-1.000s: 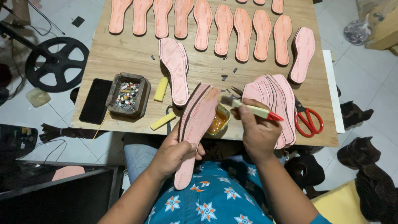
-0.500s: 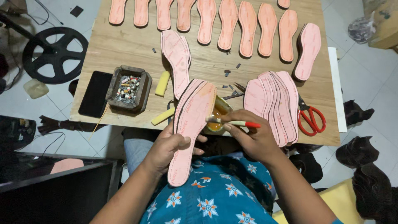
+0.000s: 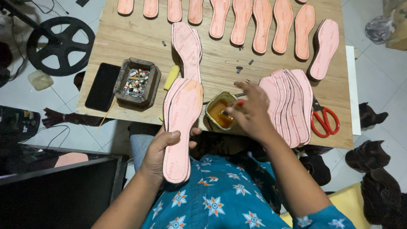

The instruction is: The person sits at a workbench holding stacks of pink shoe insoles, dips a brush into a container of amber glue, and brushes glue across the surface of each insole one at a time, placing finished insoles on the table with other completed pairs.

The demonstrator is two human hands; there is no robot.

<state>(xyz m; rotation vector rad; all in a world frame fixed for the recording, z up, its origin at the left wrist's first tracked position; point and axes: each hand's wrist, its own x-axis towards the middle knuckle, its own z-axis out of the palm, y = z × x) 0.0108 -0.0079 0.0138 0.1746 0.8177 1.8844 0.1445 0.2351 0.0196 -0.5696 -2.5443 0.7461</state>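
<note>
Wooden table holds rows of pink soles. Left hand wraps around a pink sole, long way pointing up-table. Right hand, fingers pinched on a brush, dips into the glue tin just beside it.

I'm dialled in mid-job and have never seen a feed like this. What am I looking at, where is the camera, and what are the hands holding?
There is no machine here: a person works with two bare hands, and the single camera sits on their head, looking down at a wooden table. The left hand grips a pink shoe sole by its edge, held over the lap. The right hand holds a thin red-handled tool, probably a brush, with its tip at a small tin of amber liquid at the table's near edge. On the table lie a row of pink soles along the far side, a fanned stack of soles, red scissors, a black phone and a small tray of bits.
</note>
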